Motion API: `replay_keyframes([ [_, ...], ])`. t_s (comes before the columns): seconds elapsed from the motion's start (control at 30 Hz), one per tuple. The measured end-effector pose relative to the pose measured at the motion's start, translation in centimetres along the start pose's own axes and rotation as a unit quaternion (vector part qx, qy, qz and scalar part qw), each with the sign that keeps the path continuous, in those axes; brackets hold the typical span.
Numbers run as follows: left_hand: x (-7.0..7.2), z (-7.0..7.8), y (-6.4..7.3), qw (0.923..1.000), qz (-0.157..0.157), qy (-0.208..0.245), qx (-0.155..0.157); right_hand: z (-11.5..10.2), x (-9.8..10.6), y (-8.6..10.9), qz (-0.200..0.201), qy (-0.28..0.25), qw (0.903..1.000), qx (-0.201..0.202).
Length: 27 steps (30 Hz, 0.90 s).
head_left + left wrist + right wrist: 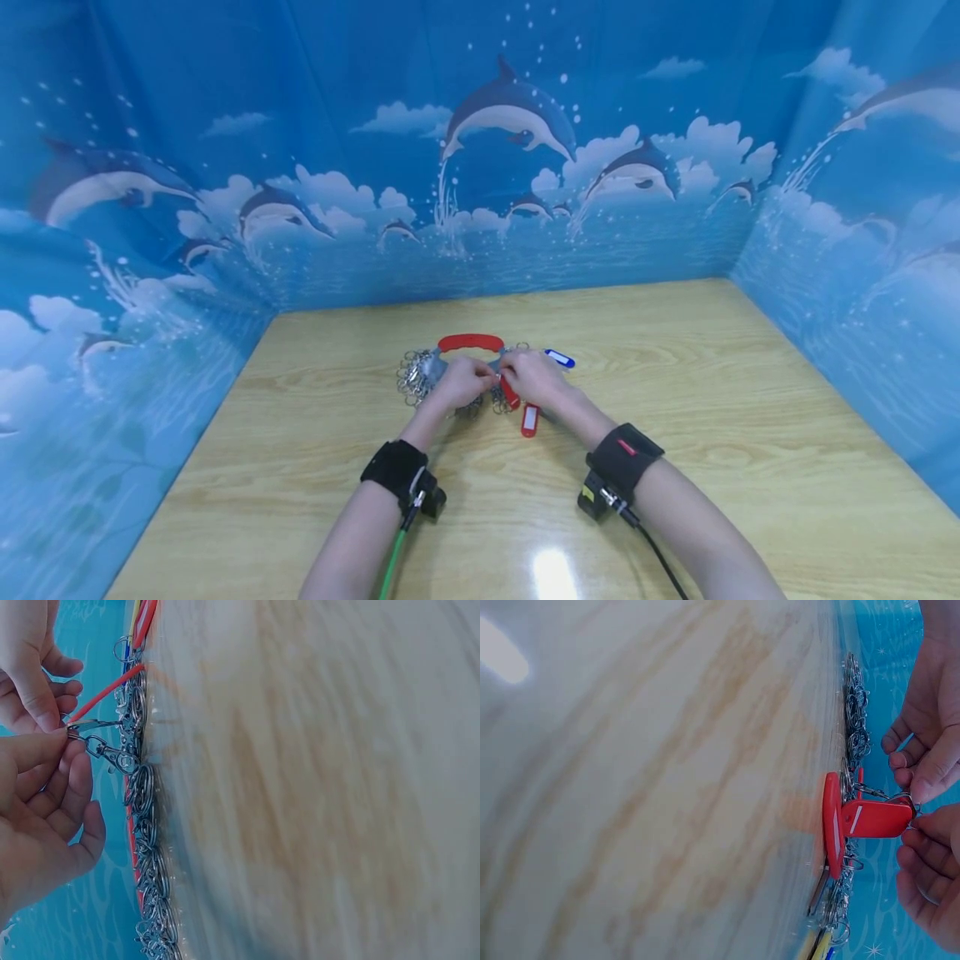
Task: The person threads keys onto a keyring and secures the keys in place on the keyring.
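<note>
My left hand [463, 383] pinches the split ring of a metal swivel clasp [112, 755] between thumb and fingertips. My right hand [534, 375] meets it there, pinching the ring end of a red key tag [877, 817], which hangs from the fingertips. The fingertips of both hands come together at the small ring and partly cover it. Below the hands, a second red key tag [530, 421] with a white label lies on the table. Around them spreads a pile of metal clasps and split rings [415, 377].
Behind the hands lies a red curved handle [470, 342] with a wavy inner edge. A blue key tag [559, 359] is to the right of my right hand. The wooden table [712, 400] backs onto a blue dolphin-print curtain [337, 250].
</note>
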<state>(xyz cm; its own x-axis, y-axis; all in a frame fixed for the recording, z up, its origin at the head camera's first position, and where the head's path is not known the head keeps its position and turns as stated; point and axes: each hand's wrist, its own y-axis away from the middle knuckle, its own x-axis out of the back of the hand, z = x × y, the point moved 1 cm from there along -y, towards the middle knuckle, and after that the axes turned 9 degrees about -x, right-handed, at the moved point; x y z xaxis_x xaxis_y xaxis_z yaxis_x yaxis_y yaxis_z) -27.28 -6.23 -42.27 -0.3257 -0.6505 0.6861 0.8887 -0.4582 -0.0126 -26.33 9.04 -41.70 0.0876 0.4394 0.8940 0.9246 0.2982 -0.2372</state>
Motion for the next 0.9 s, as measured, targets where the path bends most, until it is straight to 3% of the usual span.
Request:
replay_keyframes([
  [0.53,-0.2,0.06,0.0,0.9998,0.011,0.014,-0.002,0.05,0.2,0.08,-0.002,-0.011,0.9994,0.032],
  [0.67,-0.14,-0.15,-0.18,0.9977,0.016,0.061,0.025,-0.1,0.23,0.09,-0.009,-0.007,0.9992,0.038],
  [0.8,-0.05,-0.4,-0.34,0.9877,0.023,0.135,0.075,-0.14,0.04,-0.01,-0.013,0.008,0.9991,0.039],
  [0.9,0.06,-0.53,-0.34,0.9831,0.023,0.157,0.091,-0.11,-0.03,-0.09,-0.012,0.011,0.9993,0.034],
])
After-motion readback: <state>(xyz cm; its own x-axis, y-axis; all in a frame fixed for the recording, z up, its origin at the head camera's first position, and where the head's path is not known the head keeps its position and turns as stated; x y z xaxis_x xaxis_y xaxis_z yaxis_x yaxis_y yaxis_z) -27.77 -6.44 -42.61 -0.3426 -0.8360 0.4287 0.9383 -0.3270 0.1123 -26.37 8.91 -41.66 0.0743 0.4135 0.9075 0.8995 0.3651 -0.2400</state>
